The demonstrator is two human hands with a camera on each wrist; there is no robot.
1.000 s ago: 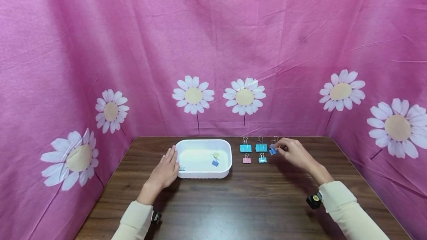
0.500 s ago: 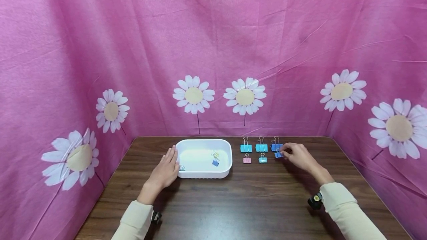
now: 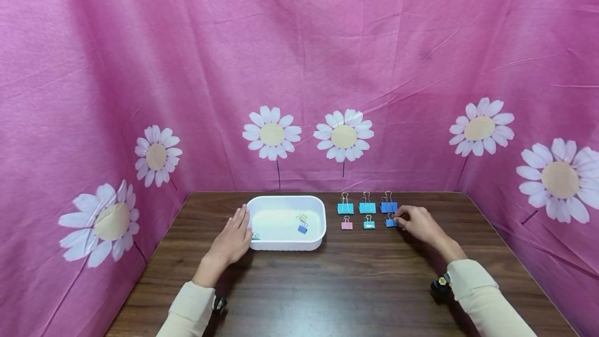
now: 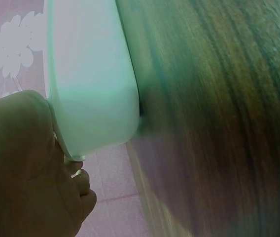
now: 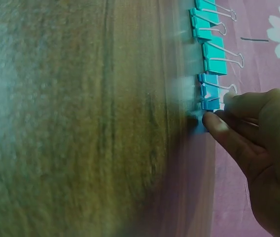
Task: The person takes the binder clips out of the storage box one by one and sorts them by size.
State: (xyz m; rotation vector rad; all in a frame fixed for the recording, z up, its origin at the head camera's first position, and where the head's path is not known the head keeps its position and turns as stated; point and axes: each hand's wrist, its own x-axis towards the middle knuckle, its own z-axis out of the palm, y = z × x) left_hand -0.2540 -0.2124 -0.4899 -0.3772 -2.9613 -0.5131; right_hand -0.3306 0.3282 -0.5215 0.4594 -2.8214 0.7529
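My left hand (image 3: pixel 231 239) lies along the left side of a white tray (image 3: pixel 286 245), its fingers straight against the rim. In the left wrist view the tray's outer wall (image 4: pixel 93 84) fills the upper part beside the hand. My right hand (image 3: pixel 421 225) pinches a small blue binder clip (image 3: pixel 390 223) between thumb and fingers, at the right end of the front row. Behind that clip stands a larger blue binder clip (image 3: pixel 389 207). To its left, the front row has a small teal binder clip (image 3: pixel 369 225) and a pink binder clip (image 3: pixel 347 226).
Two large teal binder clips, a left one (image 3: pixel 345 208) and a right one (image 3: pixel 367 207), stand in the back row. Inside the tray lie a yellow clip (image 3: pixel 302 217), a blue clip (image 3: pixel 302 229) and a small dark teal clip (image 3: pixel 255 236). A pink flowered cloth (image 3: pixel 299 66) hangs behind the table (image 3: pixel 299 295).
My right hand has moved the small blue clip from in front of the large blue clip to the front row, slightly right and nearer. The left hand has stayed on the tray.
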